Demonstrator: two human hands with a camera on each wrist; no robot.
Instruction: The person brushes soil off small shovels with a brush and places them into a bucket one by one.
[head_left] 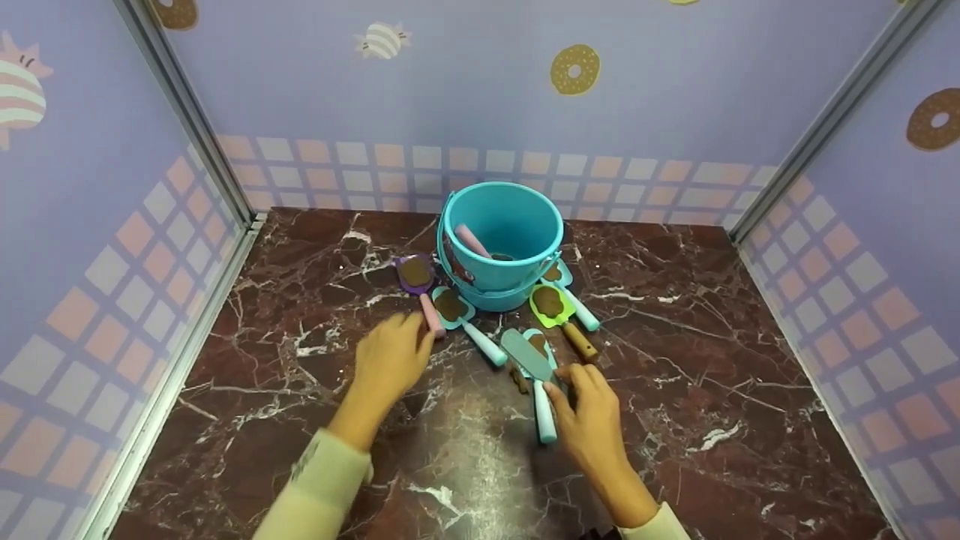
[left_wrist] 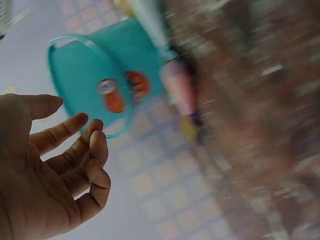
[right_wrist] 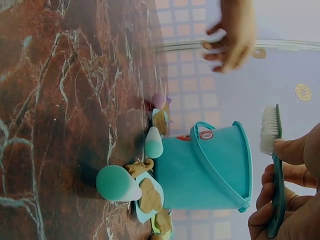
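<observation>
My right hand [head_left: 592, 412] grips a green-handled brush with white bristles [right_wrist: 270, 131]; its thumb and curled fingers close round the handle. In the head view the brush hangs over a light-blue toy shovel [head_left: 544, 420] with a pale, teal-tipped handle, covering part of its blade. My left hand [head_left: 391, 352] holds nothing. Its fingers are loosely bent, close to the pink handle [head_left: 432, 315] of a purple shovel [head_left: 403, 270]; the left wrist view shows the palm bare. Several shovels lie around a turquoise bucket [head_left: 499, 298], with brown lumps on their blades.
A pink handle [head_left: 472, 241] sticks up inside the bucket. To the bucket's front right lies a lime-green shovel [head_left: 566, 316] with a brown handle [head_left: 582, 343]. A small brown piece [head_left: 518, 379] is on the dark marbled tabletop [head_left: 712, 360]. Patterned walls [head_left: 465, 97] enclose three sides.
</observation>
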